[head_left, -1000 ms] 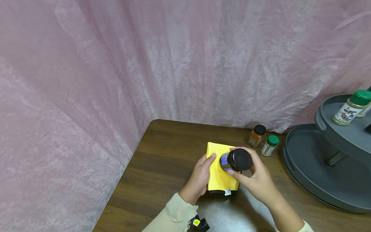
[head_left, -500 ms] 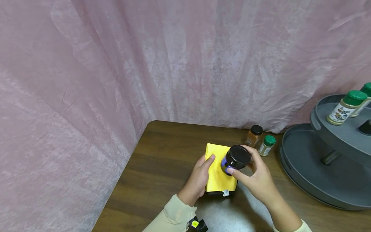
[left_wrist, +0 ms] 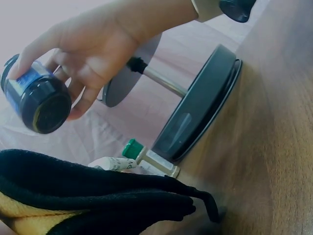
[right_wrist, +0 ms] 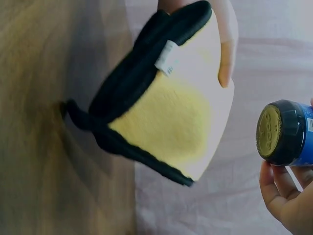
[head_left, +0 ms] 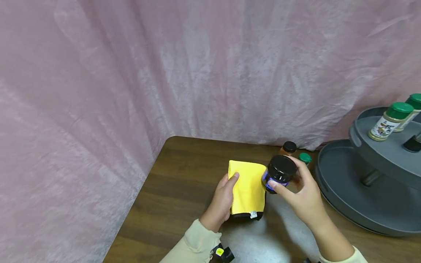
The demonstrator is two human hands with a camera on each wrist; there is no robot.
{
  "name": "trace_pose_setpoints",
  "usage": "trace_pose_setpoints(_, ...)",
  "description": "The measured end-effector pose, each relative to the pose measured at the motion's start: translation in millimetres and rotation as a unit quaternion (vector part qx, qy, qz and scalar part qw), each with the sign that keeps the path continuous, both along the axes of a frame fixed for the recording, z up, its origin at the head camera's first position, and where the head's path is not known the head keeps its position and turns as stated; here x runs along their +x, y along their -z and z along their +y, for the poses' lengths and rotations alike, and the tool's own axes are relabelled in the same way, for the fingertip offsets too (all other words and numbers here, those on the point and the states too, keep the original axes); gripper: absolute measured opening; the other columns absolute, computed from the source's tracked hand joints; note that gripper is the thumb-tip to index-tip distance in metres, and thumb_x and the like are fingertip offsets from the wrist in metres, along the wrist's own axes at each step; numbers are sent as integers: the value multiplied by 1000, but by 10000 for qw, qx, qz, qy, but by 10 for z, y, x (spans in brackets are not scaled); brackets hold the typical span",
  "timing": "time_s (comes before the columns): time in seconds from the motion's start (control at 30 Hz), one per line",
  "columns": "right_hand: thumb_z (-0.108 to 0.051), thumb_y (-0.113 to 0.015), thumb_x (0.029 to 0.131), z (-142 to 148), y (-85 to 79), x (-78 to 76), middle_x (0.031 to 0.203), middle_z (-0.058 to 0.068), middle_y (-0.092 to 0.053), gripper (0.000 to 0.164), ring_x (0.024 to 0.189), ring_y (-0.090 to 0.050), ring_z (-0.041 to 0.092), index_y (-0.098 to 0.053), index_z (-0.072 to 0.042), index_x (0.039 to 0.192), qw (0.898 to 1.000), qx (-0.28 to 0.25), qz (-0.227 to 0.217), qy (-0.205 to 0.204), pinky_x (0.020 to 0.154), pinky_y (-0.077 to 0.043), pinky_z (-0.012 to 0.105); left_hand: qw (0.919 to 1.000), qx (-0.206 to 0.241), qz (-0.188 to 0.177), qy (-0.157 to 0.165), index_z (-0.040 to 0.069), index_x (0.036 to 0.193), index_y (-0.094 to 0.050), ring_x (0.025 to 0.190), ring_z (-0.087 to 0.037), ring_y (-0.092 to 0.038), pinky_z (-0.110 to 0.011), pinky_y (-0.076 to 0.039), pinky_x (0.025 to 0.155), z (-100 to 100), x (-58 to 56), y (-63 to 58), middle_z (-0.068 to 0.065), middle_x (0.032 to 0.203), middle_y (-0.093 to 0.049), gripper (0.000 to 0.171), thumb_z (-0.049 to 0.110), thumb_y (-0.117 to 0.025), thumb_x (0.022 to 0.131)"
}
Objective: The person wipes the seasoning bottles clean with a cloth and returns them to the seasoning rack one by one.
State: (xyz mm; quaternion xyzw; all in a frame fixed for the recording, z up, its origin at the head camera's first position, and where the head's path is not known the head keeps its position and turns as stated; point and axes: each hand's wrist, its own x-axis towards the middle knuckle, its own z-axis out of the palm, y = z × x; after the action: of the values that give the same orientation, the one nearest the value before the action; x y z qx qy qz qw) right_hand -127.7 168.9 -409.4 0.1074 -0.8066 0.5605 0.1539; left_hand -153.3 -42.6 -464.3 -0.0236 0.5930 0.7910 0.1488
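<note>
A folded yellow cloth [head_left: 248, 188] with black edging and a small white tag is held up over the table by my left hand [head_left: 217, 204], whose thumb lies on top and whose fingers go under it. Just right of the cloth, my right hand [head_left: 306, 199] grips a dark glass jar [head_left: 282, 170] with a black lid and blue label, tilted, between thumb and fingers. The jar [right_wrist: 281, 132] shows its embossed base in the right wrist view, apart from the cloth. Most of the left fingers are hidden behind the cloth.
Behind the right hand stand a black-capped bottle [head_left: 289, 147] and a green-capped bottle [head_left: 304, 158], partly hidden. At right is a grey two-tier round rack [head_left: 356, 210], with green-capped bottles [head_left: 384, 128] on its upper tier. A pink curtain [head_left: 210, 73] hangs behind the wooden table [head_left: 184, 175].
The jar, earlier over the cloth, has moved right with my right hand, off the cloth's edge, and now partly covers the bottles behind. My left hand keeps its hold on the cloth.
</note>
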Motion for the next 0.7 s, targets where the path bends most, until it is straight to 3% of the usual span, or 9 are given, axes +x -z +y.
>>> trace_pose_setpoints(0.4,5,-81,78,328,-270,-59,131,-14,-58,76,100,-61,2,-52,-17,145,9969,208,394,646,89,-45,5,9999,-78,-50,-143,17,138,-50,93,-17,-65,-31,-54,78,4,-33,16,-6,108,-64,45,46,-50,103)
trace_pose_setpoints(0.7,15,-73,78,603,-572,-123,136,-4,-60,75,108,-61,5,-53,-10,146,9920,-154,807,963,91,-46,7,9999,-113,-73,-73,20,143,-48,97,-17,-65,-31,-55,80,-17,-34,34,-7,113,-63,49,49,-50,103)
